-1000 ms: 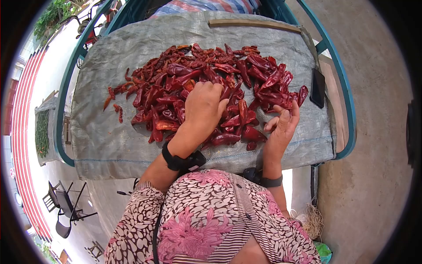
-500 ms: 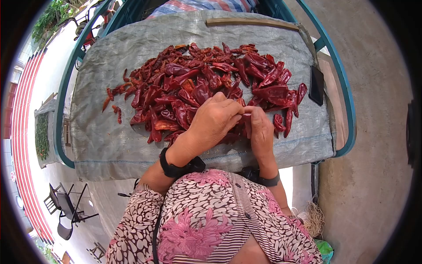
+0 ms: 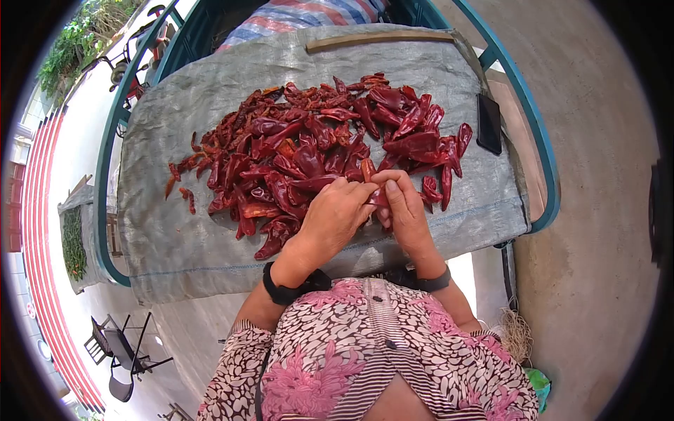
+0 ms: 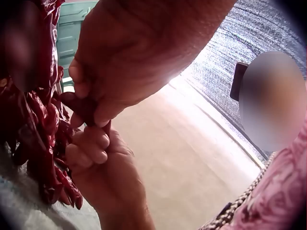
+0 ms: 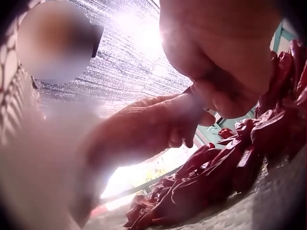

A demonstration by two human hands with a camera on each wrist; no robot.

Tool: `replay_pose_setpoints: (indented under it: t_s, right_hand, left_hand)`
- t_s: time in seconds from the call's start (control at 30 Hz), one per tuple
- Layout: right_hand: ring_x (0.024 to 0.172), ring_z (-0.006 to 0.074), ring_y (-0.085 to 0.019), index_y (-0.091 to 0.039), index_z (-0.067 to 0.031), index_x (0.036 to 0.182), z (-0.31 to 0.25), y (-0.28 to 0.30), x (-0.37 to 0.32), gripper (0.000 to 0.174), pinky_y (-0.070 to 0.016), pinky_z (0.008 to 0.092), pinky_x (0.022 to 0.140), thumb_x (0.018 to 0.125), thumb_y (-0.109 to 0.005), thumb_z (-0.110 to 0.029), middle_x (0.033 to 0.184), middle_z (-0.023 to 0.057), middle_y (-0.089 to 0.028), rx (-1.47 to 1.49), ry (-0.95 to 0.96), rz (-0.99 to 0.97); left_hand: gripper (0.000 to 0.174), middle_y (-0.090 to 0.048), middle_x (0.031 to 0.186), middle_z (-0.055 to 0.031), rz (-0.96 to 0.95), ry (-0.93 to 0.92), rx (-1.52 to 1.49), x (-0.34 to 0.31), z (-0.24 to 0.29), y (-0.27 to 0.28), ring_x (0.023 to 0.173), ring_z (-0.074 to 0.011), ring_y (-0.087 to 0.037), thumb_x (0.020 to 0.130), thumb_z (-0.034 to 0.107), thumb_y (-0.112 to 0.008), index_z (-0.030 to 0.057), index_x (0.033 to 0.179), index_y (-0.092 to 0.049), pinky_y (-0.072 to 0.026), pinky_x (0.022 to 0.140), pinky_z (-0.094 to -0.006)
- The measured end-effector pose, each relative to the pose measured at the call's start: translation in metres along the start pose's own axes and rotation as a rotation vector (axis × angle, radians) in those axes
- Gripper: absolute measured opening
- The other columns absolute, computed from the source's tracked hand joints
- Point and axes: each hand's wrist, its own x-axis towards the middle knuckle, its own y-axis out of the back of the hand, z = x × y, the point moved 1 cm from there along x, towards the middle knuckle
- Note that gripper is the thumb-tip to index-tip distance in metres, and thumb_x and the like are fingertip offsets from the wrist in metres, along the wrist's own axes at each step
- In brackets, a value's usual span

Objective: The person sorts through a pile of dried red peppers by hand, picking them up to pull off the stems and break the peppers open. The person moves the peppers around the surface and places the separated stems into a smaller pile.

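A person's left hand (image 3: 335,214) and right hand (image 3: 409,223) meet over one dark red pepper (image 3: 380,198), the fingers of both curled and pinching it between them. The fingers cover much of the pepper, so its full shape cannot be told. An uneven pull or twist could tear it, or its glossy skin could slip from the fingers; bits might then drop to the grey sheet (image 3: 196,247) below, whose near edge lies between fingers and body. Just right of the fingers are loose peppers (image 3: 430,188), which a swinging right hand could scatter. Left of and beyond the fingers spreads a loose heap (image 3: 281,179); a careless reach could make it slide into the shrivelled peppers (image 3: 242,118) farther away. Beyond the fingers, far right, a black phone (image 3: 489,125) might be nudged by a sweeping arm.
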Motion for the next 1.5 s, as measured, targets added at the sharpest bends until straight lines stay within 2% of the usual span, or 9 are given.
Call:
replay_pose_setpoints:
  t_s: [0.3,0.57,0.77,0.9,1.1,1.17,1.23,1.33,1.5]
  right_hand:
    - [0.060,0.0014,-0.047,-0.063,-0.0071,0.115,0.021,0.045,-0.003,0.024,-0.0375,0.0191,0.050,0.109,-0.050,-0.026,0.080,-0.0041,-0.057,-0.129,0.099,-0.079]
    - [0.065,0.0020,-0.049,-0.063,-0.0065,0.112,0.001,0.071,0.008,0.019,-0.0397,0.0197,0.055,0.106,-0.057,-0.023,0.079,-0.0056,-0.056,0.155,0.032,-0.098]
    - [0.069,0.0104,-0.056,-0.059,-0.0055,0.123,-0.007,0.104,0.015,0.029,-0.0469,0.0264,0.066,0.101,-0.064,-0.024,0.084,0.0003,-0.062,-0.296,0.137,0.125]
    - [0.077,0.0132,-0.058,-0.056,-0.0055,0.130,0.006,0.121,0.024,0.032,-0.0490,0.0282,0.071,0.101,-0.061,-0.019,0.096,0.0071,-0.063,-0.291,0.304,0.391]
    - [0.084,0.0208,-0.066,-0.061,-0.0061,0.123,0.006,0.117,0.020,0.026,-0.0523,0.0330,0.075,0.098,-0.062,-0.012,0.102,0.0109,-0.066,-0.435,0.425,0.183]
    - [0.087,0.0229,-0.069,-0.062,-0.0064,0.121,0.011,0.109,0.024,0.023,-0.0529,0.0339,0.075,0.099,-0.061,-0.014,0.101,0.0127,-0.068,-0.438,0.458,0.024]
    - [0.086,0.0270,-0.072,-0.062,-0.0076,0.121,0.002,0.097,0.022,0.025,-0.0539,0.0361,0.074,0.103,-0.058,-0.024,0.095,0.0141,-0.069,-0.332,0.243,-0.111]
    - [0.077,0.0272,-0.070,-0.061,-0.0077,0.119,-0.011,0.084,0.025,0.028,-0.0529,0.0366,0.071,0.106,-0.054,-0.031,0.090,0.0145,-0.068,-0.277,0.087,-0.237]
    - [0.069,0.0254,-0.065,-0.061,-0.0054,0.110,0.007,0.071,0.030,0.026,-0.0490,0.0367,0.064,0.107,-0.051,-0.029,0.084,0.0137,-0.066,-0.192,0.303,-0.296]
  left_hand:
    - [0.031,-0.067,0.101,-0.0164,-0.128,0.162,-0.045,0.005,0.015,-0.026,0.096,-0.0349,-0.061,0.090,0.008,-0.068,0.0025,0.121,-0.064,-0.0501,0.085,-0.0431]
    - [0.028,-0.067,0.103,-0.0182,-0.044,0.152,-0.147,0.028,0.024,-0.048,0.092,-0.0334,-0.067,0.092,0.010,-0.068,-0.0005,0.118,-0.065,-0.0531,0.081,-0.0397]
    - [0.035,-0.062,0.103,-0.0154,0.086,0.350,0.238,0.040,0.037,-0.034,0.086,-0.0333,-0.066,0.092,0.021,-0.071,0.0051,0.122,-0.062,-0.0533,0.075,-0.0413]
    - [0.054,-0.061,0.109,-0.0135,0.099,0.460,0.451,0.039,0.011,-0.050,0.090,-0.0347,-0.066,0.088,0.028,-0.075,0.0120,0.135,-0.055,-0.0536,0.075,-0.0438]
    - [0.064,-0.063,0.109,-0.0119,0.216,0.514,0.281,0.043,0.015,-0.053,0.082,-0.0280,-0.066,0.084,0.016,-0.073,0.0077,0.143,-0.049,-0.0542,0.076,-0.0402]
    - [0.068,-0.062,0.102,-0.0089,0.215,0.540,0.168,0.042,0.025,-0.047,0.072,-0.0163,-0.060,0.083,0.006,-0.071,0.0063,0.146,-0.046,-0.0529,0.070,-0.0319]
    - [0.071,-0.061,0.099,-0.0076,0.209,0.508,0.055,0.041,0.040,-0.040,0.069,-0.0120,-0.057,0.082,0.002,-0.071,0.0057,0.148,-0.045,-0.0516,0.067,-0.0281]
    - [0.075,-0.058,0.099,-0.0077,0.189,0.388,-0.024,0.035,0.053,-0.041,0.068,-0.0158,-0.057,0.079,0.001,-0.072,0.0083,0.148,-0.044,-0.0535,0.065,-0.0314]
    - [0.075,-0.059,0.102,-0.0115,0.132,0.279,0.117,0.030,0.056,-0.047,0.078,-0.0277,-0.065,0.080,0.002,-0.072,0.0093,0.149,-0.043,-0.0553,0.068,-0.0376]
